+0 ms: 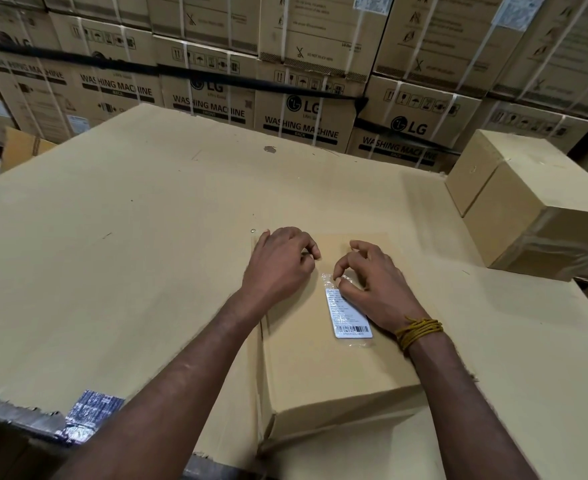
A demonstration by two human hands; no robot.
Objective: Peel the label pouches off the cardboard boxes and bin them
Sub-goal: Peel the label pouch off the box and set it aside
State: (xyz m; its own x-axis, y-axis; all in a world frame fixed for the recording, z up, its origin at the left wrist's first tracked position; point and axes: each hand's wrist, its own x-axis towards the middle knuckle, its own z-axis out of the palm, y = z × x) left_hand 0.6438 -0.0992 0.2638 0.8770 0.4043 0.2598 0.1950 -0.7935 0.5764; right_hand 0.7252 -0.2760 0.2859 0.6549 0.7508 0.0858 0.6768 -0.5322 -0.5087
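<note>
Label pouch (349, 315), a clear, crinkled plastic sleeve over a white printed slip with a barcode, lies flat on top of the small plain brown cardboard box (320, 358), its long axis running from the far-left end under the fingers to the barcode end at near right. The right hand (372, 285) sits right on that far end, thumb and forefinger curled together and seemingly nipping the loose glossy edge of the film; whether the edge is truly caught I cannot tell. From there the rest of the pouch trails back towards the wrist with its wound yellow cord wristband (419, 332), so a peel would likely run along the length, towards the near right. The left hand (280, 258) is just beside it to the left, fingers loosely curled and resting on the box top, holding nothing. The box stands on a broad matte sheet of corrugated cardboard (129, 237). Two taped plain cartons (528, 202) sit at far right, and printed washing-machine cartons (285, 98) are stacked behind. No bin shows.
</note>
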